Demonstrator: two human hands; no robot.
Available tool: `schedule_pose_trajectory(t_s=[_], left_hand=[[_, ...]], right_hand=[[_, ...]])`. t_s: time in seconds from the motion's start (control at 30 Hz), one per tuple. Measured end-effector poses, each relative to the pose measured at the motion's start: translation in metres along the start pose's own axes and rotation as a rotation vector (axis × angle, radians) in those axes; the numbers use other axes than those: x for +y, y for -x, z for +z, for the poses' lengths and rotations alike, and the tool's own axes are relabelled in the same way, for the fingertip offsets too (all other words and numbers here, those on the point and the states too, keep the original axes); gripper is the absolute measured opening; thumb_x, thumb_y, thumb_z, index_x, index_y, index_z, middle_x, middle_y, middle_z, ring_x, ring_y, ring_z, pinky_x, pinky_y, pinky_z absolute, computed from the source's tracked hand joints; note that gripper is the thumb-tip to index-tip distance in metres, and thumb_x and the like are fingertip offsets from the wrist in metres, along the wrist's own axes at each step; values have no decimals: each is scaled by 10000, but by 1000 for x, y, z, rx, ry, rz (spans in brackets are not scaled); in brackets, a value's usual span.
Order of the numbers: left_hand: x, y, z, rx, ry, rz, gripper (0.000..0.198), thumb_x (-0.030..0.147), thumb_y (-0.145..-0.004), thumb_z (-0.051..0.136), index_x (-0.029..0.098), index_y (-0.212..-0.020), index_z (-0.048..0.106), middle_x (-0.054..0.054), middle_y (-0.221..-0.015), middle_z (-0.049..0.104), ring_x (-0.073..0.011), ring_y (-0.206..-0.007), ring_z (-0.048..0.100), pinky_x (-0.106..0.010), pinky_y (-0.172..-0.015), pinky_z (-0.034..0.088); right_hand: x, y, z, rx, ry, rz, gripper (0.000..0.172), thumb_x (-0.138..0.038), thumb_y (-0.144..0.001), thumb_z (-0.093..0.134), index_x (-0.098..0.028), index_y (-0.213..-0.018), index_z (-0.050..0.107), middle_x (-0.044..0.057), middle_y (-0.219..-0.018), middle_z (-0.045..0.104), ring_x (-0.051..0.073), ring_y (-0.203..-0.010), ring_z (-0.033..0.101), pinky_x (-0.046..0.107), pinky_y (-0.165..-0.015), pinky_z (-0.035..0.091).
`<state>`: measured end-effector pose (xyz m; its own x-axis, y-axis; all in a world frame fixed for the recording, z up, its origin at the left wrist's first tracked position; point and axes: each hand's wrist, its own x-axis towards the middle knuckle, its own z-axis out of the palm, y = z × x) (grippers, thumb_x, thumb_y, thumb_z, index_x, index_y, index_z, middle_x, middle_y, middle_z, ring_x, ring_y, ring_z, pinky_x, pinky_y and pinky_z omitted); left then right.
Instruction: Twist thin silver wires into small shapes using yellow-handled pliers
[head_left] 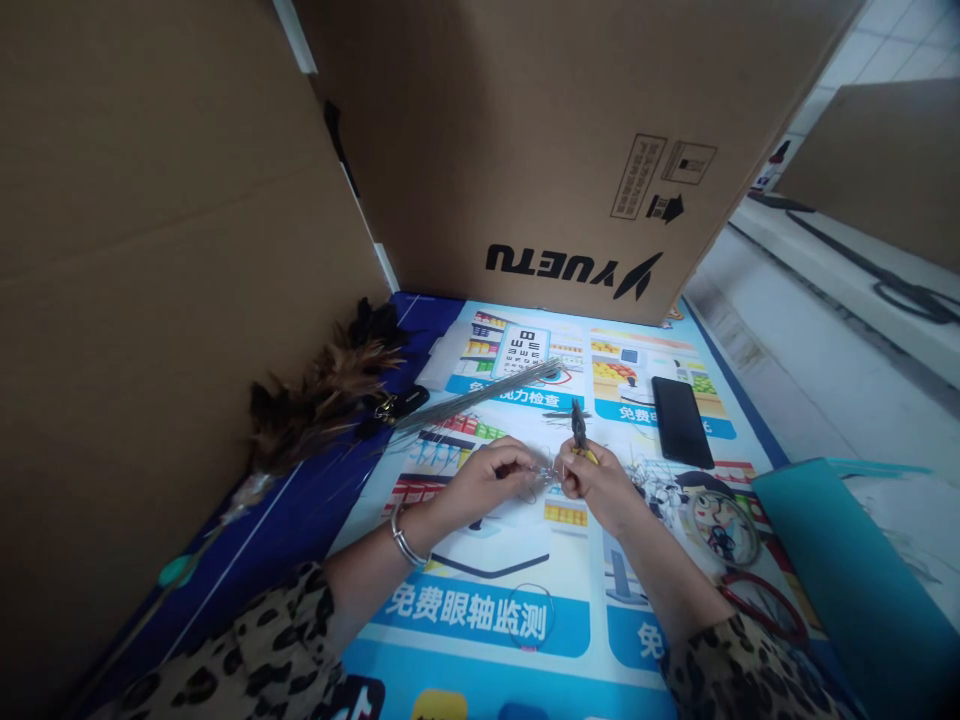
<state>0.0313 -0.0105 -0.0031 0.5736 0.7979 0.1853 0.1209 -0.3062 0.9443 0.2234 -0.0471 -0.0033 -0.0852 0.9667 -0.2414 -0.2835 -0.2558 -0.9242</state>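
My left hand [501, 474] is closed in a pinch on a thin wire [541, 472] over the printed mat. My right hand [594, 482] wraps round a pair of pliers [578, 428] with yellow grips, its jaws pointing away from me. The fingertips of both hands nearly meet at the fine wire, whose exact shape is too small to make out. Beyond them lies a long bundle of straight grey wires [487, 392]. Several short wire pieces [566, 414] rest near the plier jaws. A thin wire ring [532, 617] lies on the mat nearer to me.
Cardboard walls [555, 150] stand behind and on the left. A black phone [682, 421] lies at right, near a roll of clear tape [724, 528], a red-handled tool [765, 605] and a teal box [862, 590]. A feather duster [322, 390] leans along the left side.
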Motion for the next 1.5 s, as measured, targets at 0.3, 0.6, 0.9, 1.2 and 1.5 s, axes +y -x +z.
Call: schedule_pose_trajectory(t_s=[0.3,0.6,0.9,1.2,1.5], left_hand=[[0,3,3,-17,87,-147,114,242,-762,596,142,-794,552,21,-689,504,-93,-618,428,-214,-576,354],[2,3,3,-11,131,-125,149,223,-808,535,158,-931,587,-26,-846,584,-135,-767,516,-248,-694,397],[0,4,4,11,225,-185,175,272,-805,567,157,-925,624,-23,-771,591,-131,-698,529,-249,-648,404],[3,3,6,62,431,-263,201,298,-755,647,152,-887,602,-42,-841,644,-149,-767,584,-269,-703,439],[2,4,3,43,541,-243,212,270,-766,644,155,-940,600,-76,-939,663,-187,-890,612,-320,-821,435]], right_hand=[[1,0,1,-14,56,0,188,-328,-749,635,-183,-781,519,-29,-618,503,63,-466,409,202,-452,289],[-3,2,8,6,125,6,190,-329,-736,635,-184,-767,515,-31,-604,504,65,-471,402,199,-450,295],[-5,4,11,15,149,6,208,-341,-724,639,-178,-774,520,-28,-608,517,63,-464,402,202,-445,295],[-2,2,6,3,164,21,186,-331,-736,628,-184,-792,527,-27,-611,522,72,-475,420,206,-454,315],[-3,2,7,-17,149,9,159,-311,-735,610,-186,-763,516,-33,-607,515,67,-463,408,205,-450,309]])
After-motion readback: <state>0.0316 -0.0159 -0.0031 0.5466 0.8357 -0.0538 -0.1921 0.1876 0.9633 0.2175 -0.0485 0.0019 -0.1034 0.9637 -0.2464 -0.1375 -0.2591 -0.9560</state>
